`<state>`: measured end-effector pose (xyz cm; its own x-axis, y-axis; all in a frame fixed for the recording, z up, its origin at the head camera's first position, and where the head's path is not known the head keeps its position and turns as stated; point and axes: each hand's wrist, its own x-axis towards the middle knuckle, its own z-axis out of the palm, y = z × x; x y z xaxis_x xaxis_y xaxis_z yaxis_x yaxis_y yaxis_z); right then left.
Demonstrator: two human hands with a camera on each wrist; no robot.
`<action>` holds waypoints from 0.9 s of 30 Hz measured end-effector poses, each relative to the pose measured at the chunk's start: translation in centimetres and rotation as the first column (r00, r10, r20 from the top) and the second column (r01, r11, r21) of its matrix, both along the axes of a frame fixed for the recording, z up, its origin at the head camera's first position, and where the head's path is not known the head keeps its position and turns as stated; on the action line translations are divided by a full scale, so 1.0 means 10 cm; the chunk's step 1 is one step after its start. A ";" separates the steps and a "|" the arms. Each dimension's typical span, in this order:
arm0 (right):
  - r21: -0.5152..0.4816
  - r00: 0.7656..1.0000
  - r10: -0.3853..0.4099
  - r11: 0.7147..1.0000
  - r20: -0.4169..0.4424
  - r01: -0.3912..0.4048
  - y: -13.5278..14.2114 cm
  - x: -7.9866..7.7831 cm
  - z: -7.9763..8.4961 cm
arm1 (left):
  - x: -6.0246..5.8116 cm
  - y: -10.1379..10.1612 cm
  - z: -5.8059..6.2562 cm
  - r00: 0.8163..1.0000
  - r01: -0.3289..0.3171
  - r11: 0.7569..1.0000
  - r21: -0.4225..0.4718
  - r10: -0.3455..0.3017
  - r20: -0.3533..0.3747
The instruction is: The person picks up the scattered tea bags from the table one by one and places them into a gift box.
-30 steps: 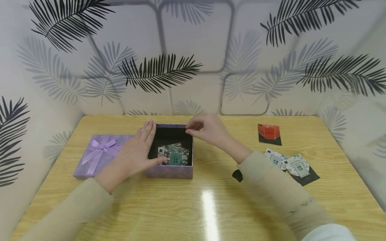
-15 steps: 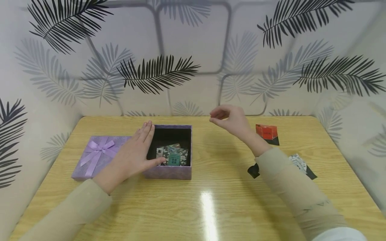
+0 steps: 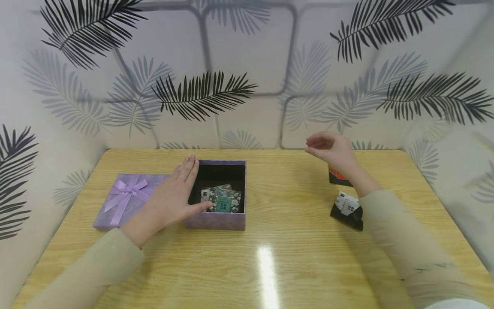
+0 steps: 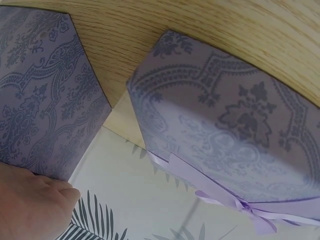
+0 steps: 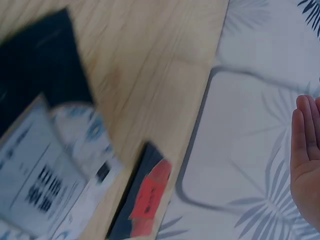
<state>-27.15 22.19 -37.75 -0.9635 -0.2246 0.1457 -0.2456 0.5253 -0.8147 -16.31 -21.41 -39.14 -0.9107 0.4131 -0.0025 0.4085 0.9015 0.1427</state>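
Note:
My left hand rests on the left side of an open purple box, its fingers straight along the rim and its thumb stretched over the front. Inside the box's black interior lie a few patterned sachets, a dark floral one with a green label on top. Raised over the table at the right, my right hand holds nothing, its fingers loosely bent towards the thumb. Just below it, a red and black sachet is partly covered by the hand. Nearer lies a white patterned sachet with a black part; my sleeve hides things beside it.
The purple lid with a ribbon bow lies left of the box, partly behind my left hand. A leaf-patterned cloth stands along the table's back edge and sides.
My right hand has moved from the box's right rim rightwards to above the red sachet. My forearm now covers part of the white sachets. The left hand has stayed on the box.

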 end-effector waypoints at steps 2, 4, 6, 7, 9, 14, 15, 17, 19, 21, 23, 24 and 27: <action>0.012 1.000 -0.019 1.000 -0.006 0.019 0.10 -0.02 -0.03 | 0.00 -0.01 0.00 1.000 -0.002 1.000 0.000 0.002 0.004; 0.020 0.999 -0.036 0.999 -0.006 0.036 0.19 -0.04 -0.06 | 0.00 -0.01 0.00 1.000 -0.004 1.000 -0.004 0.004 0.005; 0.024 0.999 -0.053 0.998 0.000 0.053 0.28 -0.05 -0.09 | -0.01 -0.01 0.00 1.000 -0.004 1.000 -0.003 0.004 0.002; 0.028 0.998 -0.059 0.998 0.002 0.059 0.32 -0.06 -0.10 | -0.01 -0.01 0.00 1.000 -0.002 1.000 -0.003 0.002 0.000; 0.036 0.998 -0.070 0.997 0.005 0.069 0.40 -0.08 -0.11 | -0.01 0.00 0.00 1.000 -0.002 1.000 -0.004 0.002 0.001; 0.077 0.996 -0.093 0.993 -0.001 0.092 0.57 -0.07 -0.12 | -0.01 0.00 -0.02 1.000 -0.007 1.000 -0.009 0.007 0.008; 0.089 0.995 -0.098 0.991 0.001 0.097 0.60 -0.08 -0.13 | -0.01 -0.01 -0.02 1.000 -0.007 1.000 -0.009 0.007 0.007; 0.111 0.995 -0.103 0.988 -0.006 0.103 0.67 -0.08 -0.14 | -0.01 -0.01 -0.03 1.000 -0.006 1.000 -0.010 0.006 0.000; 0.128 0.994 -0.109 0.986 -0.011 0.110 0.73 -0.09 -0.17 | -0.01 -0.01 -0.03 1.000 -0.002 1.000 -0.009 0.002 -0.005; 0.148 0.993 -0.115 0.982 -0.015 0.116 0.79 -0.12 -0.21 | -0.01 -0.02 -0.03 1.000 0.000 1.000 -0.011 0.000 -0.012; 0.160 0.993 -0.120 0.980 -0.012 0.120 0.85 -0.13 -0.24 | -0.01 -0.02 -0.03 1.000 0.006 1.000 -0.012 -0.006 -0.019; 0.167 0.992 -0.123 0.978 -0.009 0.122 0.88 -0.14 -0.26 | -0.01 -0.02 -0.03 1.000 0.007 1.000 -0.014 -0.007 -0.019; 0.182 0.992 -0.129 0.975 0.015 0.124 0.97 -0.16 -0.31 | -0.01 -0.01 -0.02 1.000 0.008 1.000 -0.015 -0.009 -0.019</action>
